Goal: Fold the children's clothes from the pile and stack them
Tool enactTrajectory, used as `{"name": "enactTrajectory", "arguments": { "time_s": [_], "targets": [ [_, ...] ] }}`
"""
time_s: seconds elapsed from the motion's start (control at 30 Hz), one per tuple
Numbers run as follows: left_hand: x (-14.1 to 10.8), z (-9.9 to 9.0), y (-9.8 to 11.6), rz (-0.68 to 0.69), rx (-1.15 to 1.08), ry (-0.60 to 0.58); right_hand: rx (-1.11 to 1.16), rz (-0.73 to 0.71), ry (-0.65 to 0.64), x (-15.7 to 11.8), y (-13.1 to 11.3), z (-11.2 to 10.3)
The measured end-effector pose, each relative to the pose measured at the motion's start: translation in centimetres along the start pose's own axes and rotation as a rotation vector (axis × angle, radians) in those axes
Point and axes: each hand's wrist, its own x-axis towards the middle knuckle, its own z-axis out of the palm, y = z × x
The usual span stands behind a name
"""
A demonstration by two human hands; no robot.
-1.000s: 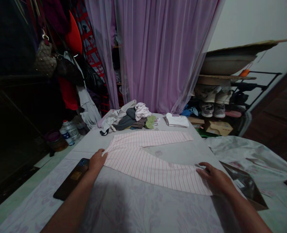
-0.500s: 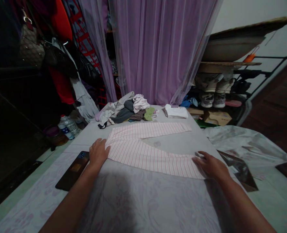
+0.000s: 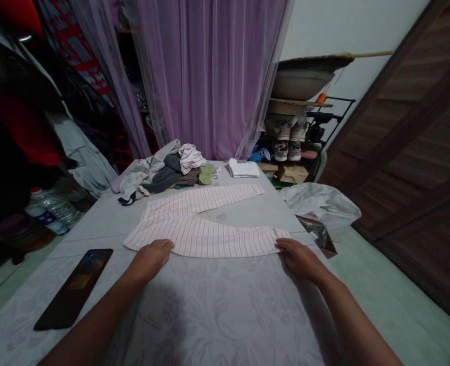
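A pair of white trousers with pink stripes [image 3: 217,239] lies spread on the bed, its waist to the left and its two legs pointing right. My left hand [image 3: 153,258] is closed at the near edge close to the waist, fingers pressed together on the fabric. At the right, the cuff of the nearer leg is between the closed fingers of my right hand [image 3: 298,258]. Both thumbs are mostly hidden. A dark smartphone [image 3: 74,290] rests face down left of my left arm.
Behind the trousers sit a heap of crumpled clothes [image 3: 164,170] and a folded white garment [image 3: 244,169]. Purple curtains [image 3: 210,76] hang beyond the bed. Right of it stand a shoe rack [image 3: 301,134] and a plastic bag [image 3: 320,203]; water bottles [image 3: 53,208] are at left.
My left hand has moved from the waist end along the near edge and closed there. The right hand has closed on the cuff. The view has turned right.
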Motion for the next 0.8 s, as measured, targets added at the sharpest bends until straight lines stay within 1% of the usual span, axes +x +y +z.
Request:
{"name": "enactTrajectory", "arguments": {
  "time_s": [0.1, 0.27, 0.33, 0.43, 0.53, 0.6, 0.67, 0.7, 0.77, 0.8],
  "targets": [
    [0.4, -0.2, 0.0, -0.018, 0.050, 0.003, -0.052, -0.017, 0.068, 0.2, -0.4, -0.1],
    [0.3, 0.0, -0.8, -0.045, 0.018, 0.051, -0.192, 0.014, 0.205, 0.5, -0.7, -1.2],
    [0.2, 0.2, -1.0, -0.042, 0.018, 0.049, -0.232, -0.026, 0.174, 0.1, -0.8, -1.3],
    [0.0, 0.3, -1.1, -0.020, 0.031, 0.047, -0.179, -0.079, 0.054, -1.0, -1.0, -1.2],
    [0.0, -0.2, -1.0, 0.013, 0.045, 0.049, -0.094, -0.046, -0.015, -1.9, -1.0, -1.5],
    [0.3, -0.7, -0.9, 0.032, 0.042, 0.033, -0.052, -0.031, -0.039, -1.8, -1.3, -2.0],
    [1.0, -1.1, -0.7, 0.029, 0.023, 0.029, -0.024, -0.015, -0.027, -0.6, -2.2, -2.4],
    [1.5, -1.1, -0.6, 0.024, 0.013, 0.046, -0.008, -0.009, -0.004, 0.3, -3.0, -2.3],
    [2.9, -0.8, -0.3, 0.017, 0.014, 0.113, 0.033, -0.025, 0.056, 2.7, -5.7, -1.4],
    [3.7, -0.4, -0.1, 0.015, 0.030, 0.147, 0.065, -0.063, 0.085, 3.9, -7.4, -0.5]
  ]
}}
